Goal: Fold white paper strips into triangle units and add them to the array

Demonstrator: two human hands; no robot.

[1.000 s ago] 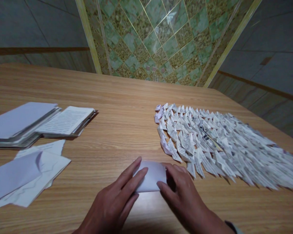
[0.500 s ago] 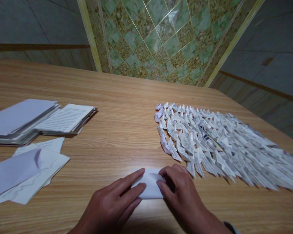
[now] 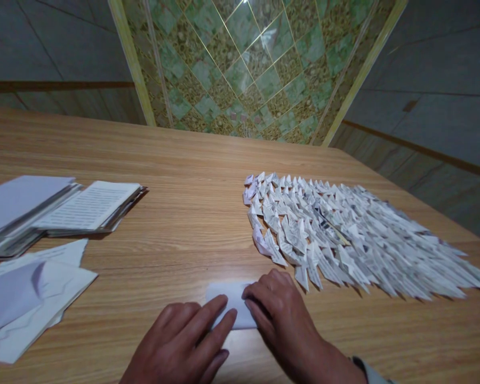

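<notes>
A small folded slip of white paper lies flat on the wooden table, right at the near edge of the view, and both hands are on it. The left hand is laid out flat, fingers stretched and close together, their tips pressing on the slip's near left part. The right hand covers the slip's right end with its fingers bent over it. Whether it pinches that edge or only bears down on it I cannot tell, as the hand hides the contact.

The step in hand looks like pressing a fold flat — the paper is already doubled and thin. The next move calls for holding the edges lined up under one hand while the other works the crease, with light, even pressure so the slip does not skid on the smooth wood.

Just to the right, near but not touching, lies a broad spread of small folded paper pieces in overlapping rows. Well to the left are an open book and some loose torn sheets.
</notes>
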